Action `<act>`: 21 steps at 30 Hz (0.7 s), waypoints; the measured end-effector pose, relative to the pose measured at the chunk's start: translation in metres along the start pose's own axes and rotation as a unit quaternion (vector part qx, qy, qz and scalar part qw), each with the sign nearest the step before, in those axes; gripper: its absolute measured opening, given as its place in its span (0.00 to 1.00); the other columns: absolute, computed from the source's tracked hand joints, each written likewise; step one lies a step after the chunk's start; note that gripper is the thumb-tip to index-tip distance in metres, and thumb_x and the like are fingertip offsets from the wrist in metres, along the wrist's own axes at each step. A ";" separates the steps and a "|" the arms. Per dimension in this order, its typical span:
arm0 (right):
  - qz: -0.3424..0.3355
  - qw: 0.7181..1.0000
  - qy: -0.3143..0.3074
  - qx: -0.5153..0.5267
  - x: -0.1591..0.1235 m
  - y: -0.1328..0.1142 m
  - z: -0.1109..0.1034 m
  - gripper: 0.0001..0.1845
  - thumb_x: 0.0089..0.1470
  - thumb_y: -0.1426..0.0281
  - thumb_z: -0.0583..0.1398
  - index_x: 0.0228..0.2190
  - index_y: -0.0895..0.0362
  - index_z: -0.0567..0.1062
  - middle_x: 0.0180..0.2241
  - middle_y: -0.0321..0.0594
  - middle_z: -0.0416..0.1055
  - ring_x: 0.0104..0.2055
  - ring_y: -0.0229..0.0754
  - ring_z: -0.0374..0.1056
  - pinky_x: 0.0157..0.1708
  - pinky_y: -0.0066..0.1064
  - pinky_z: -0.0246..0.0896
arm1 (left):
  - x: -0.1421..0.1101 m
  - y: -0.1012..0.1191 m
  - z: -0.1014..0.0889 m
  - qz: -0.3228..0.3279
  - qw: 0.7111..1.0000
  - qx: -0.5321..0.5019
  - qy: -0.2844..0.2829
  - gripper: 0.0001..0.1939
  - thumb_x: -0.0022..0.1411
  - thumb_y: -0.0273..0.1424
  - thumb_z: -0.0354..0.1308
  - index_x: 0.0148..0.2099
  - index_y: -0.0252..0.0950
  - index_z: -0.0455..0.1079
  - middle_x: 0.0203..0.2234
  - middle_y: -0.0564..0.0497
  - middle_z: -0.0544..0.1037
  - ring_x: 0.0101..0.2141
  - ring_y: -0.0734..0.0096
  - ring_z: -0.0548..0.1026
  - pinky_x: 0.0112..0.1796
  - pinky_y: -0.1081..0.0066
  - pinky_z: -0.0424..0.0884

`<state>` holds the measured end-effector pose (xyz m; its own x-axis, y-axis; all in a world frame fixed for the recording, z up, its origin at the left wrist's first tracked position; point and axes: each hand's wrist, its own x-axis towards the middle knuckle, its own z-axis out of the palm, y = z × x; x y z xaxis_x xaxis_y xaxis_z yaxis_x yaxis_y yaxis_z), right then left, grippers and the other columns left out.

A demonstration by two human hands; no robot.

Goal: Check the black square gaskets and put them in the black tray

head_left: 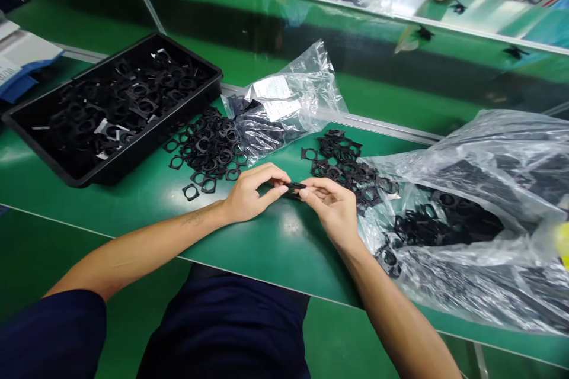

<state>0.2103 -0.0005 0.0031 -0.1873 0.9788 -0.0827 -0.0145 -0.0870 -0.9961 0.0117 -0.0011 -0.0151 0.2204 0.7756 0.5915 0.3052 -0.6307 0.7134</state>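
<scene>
My left hand (251,192) and my right hand (331,204) meet over the green table (275,243), fingers pinched together on a small black plastic part (294,189) held between them. A loose pile of black square ring parts (208,151) lies just beyond my left hand. Another pile of the same black parts (344,166) lies just beyond my right hand. How many pieces sit in the pinch I cannot make out.
A black tray (26,124) filled with black parts stands at the left. A small clear bag (284,106) lies behind the piles. A large clear bag (480,213) of black parts spreads at the right. A green conveyor belt (377,65) runs behind.
</scene>
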 end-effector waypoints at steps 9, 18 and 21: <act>0.095 0.989 -0.043 0.100 0.006 0.003 0.000 0.21 0.42 0.57 0.74 0.33 0.56 0.76 0.25 0.35 0.79 0.26 0.39 0.79 0.29 0.29 0.76 | -0.001 -0.004 -0.002 0.025 0.999 0.002 -0.038 0.14 0.67 0.21 0.50 0.42 0.37 0.77 0.46 0.44 0.80 0.44 0.68 0.79 0.46 0.65 0.76; 0.079 0.993 -0.060 0.060 0.006 0.005 0.000 0.19 0.51 0.54 0.70 0.35 0.56 0.76 0.25 0.36 0.78 0.27 0.39 0.78 0.30 0.30 0.76 | 0.001 -0.004 -0.001 0.017 1.000 0.007 0.002 0.05 0.65 0.27 0.61 0.41 0.37 0.79 0.35 0.48 0.83 0.37 0.70 0.80 0.41 0.69 0.77; -0.030 0.998 -0.032 -0.047 -0.001 0.005 0.004 0.14 0.58 0.57 0.65 0.40 0.55 0.76 0.29 0.37 0.77 0.30 0.38 0.76 0.34 0.32 0.75 | 0.003 -0.004 -0.004 -0.014 0.999 0.016 0.026 0.05 0.66 0.28 0.61 0.40 0.37 0.80 0.32 0.49 0.83 0.34 0.71 0.79 0.39 0.70 0.76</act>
<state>0.2066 -0.0021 -0.0016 -0.2509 0.9677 -0.0229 0.0642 -0.0070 -0.9979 0.0080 0.0037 -0.0144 0.1624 0.7905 0.5905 0.3405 -0.6066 0.7184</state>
